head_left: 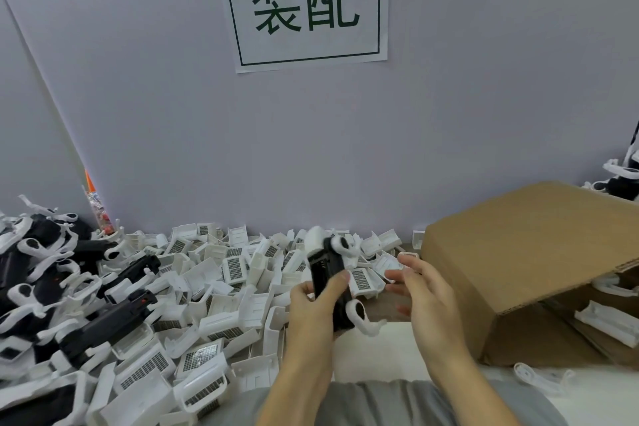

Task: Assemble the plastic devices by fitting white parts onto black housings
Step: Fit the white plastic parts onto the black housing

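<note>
My left hand point(311, 301) grips a black housing point(328, 273) held upright above the table, thumb across its front. White curved parts sit on the housing at its top point(340, 245) and lower right point(361, 316). My right hand point(420, 290) hovers just to the right of the housing, fingers loosely spread, holding nothing and not touching it. A heap of loose white grille parts point(207, 287) covers the table behind and left of my hands.
Black housings with white parts fitted point(52, 287) are piled at the far left. A tipped cardboard box point(529, 259) lies at the right with white parts under it. More assembled pieces point(626, 180) sit at the far right. A paper sign point(304, 3) hangs on the wall.
</note>
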`<state>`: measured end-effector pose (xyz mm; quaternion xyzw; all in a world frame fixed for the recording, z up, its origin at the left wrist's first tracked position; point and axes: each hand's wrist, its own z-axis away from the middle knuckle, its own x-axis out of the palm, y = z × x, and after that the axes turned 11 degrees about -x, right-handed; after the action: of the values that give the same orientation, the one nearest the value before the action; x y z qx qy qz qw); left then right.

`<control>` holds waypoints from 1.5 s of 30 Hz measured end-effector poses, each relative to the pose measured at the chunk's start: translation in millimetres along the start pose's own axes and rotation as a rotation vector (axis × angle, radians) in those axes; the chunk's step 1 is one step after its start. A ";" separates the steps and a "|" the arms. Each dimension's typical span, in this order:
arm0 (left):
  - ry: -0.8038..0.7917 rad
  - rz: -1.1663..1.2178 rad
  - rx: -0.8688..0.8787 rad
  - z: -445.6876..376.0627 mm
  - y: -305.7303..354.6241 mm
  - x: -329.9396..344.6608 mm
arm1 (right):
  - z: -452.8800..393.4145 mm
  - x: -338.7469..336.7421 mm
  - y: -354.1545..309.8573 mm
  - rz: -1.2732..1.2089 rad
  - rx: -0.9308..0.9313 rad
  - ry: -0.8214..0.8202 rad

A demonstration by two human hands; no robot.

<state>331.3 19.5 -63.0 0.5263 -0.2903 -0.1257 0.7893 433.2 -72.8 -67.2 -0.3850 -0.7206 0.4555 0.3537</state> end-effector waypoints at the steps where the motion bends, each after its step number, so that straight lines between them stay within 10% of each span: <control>1: -0.067 0.127 -0.035 0.2 2.3 -0.3 | -0.3 -0.7 0.5 0.000 0.000 0.006; 7: -0.242 0.498 -0.165 1.8 6.4 -9.9 | -1.2 -3.8 2.7 0.017 0.041 -0.007; 18: -0.237 0.476 -0.075 -2.7 -3.2 -8.8 | 24.4 21.4 -8.3 0.100 0.126 -0.629; 45: -0.234 0.429 -0.019 3.0 -8.1 -8.7 | 25.8 25.2 14.5 -0.039 0.177 -0.667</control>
<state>323.5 18.3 -72.3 0.4270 -0.4838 -0.0183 0.7637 403.0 -56.4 -85.3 -0.1689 -0.7615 0.6101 0.1392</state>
